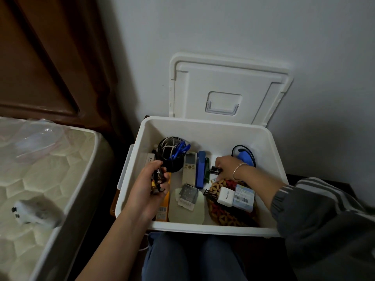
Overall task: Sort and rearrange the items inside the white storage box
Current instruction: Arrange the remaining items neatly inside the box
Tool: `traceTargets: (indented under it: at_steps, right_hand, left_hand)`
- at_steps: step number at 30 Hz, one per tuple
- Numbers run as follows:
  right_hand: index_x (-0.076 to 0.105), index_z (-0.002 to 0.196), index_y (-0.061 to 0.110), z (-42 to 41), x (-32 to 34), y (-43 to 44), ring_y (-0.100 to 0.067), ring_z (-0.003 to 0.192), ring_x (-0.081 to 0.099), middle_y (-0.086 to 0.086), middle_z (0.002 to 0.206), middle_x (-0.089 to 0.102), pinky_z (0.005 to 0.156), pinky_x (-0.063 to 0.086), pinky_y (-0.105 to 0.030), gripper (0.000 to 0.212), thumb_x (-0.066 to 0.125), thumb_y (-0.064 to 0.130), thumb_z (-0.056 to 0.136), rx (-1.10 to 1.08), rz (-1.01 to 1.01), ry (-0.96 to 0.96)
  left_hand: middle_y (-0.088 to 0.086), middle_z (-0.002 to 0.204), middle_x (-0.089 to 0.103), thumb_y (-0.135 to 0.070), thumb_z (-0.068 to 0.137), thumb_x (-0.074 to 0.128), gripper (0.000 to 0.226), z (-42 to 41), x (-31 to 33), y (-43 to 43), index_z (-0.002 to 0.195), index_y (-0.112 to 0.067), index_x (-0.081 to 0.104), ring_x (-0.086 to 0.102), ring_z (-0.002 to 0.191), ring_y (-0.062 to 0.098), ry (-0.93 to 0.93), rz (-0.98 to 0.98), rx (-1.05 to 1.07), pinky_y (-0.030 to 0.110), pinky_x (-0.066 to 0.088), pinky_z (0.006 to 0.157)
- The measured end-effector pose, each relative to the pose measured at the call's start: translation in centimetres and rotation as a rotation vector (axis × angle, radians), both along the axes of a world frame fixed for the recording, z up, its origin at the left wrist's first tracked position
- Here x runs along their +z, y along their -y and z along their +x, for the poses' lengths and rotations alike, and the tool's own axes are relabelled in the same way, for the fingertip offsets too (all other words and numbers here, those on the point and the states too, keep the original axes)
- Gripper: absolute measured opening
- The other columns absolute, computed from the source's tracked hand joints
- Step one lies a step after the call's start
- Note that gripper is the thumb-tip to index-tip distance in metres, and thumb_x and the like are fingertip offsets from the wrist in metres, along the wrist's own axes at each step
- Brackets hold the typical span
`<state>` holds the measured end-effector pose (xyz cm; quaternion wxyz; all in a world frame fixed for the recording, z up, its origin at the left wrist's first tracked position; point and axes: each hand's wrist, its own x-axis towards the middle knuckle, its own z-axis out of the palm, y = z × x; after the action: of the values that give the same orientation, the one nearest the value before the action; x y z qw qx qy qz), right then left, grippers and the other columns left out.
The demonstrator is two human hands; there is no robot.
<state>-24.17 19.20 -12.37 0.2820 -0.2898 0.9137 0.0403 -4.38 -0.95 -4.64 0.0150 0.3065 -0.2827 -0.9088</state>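
White storage box [203,126] — left hand [150,187] half-hides dark, unreadable items.

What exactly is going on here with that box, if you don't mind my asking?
A seated person is sorting through an open white storage box, its lid propped against the wall. The left hand holds a few small dark items, possibly batteries, over the box. The right hand reaches inside and pinches a small black object beside a blue stapler and a remote control.
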Motion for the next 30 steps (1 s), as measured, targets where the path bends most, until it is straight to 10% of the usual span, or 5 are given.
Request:
traceTargets:
  at_steps: [30]
  right_hand:
    - [0.064, 0.110, 0.003, -2.3, -2.3, -0.3, -0.028, 0.100, 0.062, -0.016, 0.113, 0.060, 0.083, 0.050, -0.032, 0.024, 0.059, 0.016, 0.090, -0.119, 0.014, -0.164]
  left_hand:
    - [0.004, 0.076, 0.062, -0.016, 0.083, 0.067, 0.026, -4.2, 2.2, -0.4, 0.106, -0.009, 0.059, 0.058, 0.059, 0.009, 0.102, -0.036, -0.187, 0.016, 0.040, 0.039]
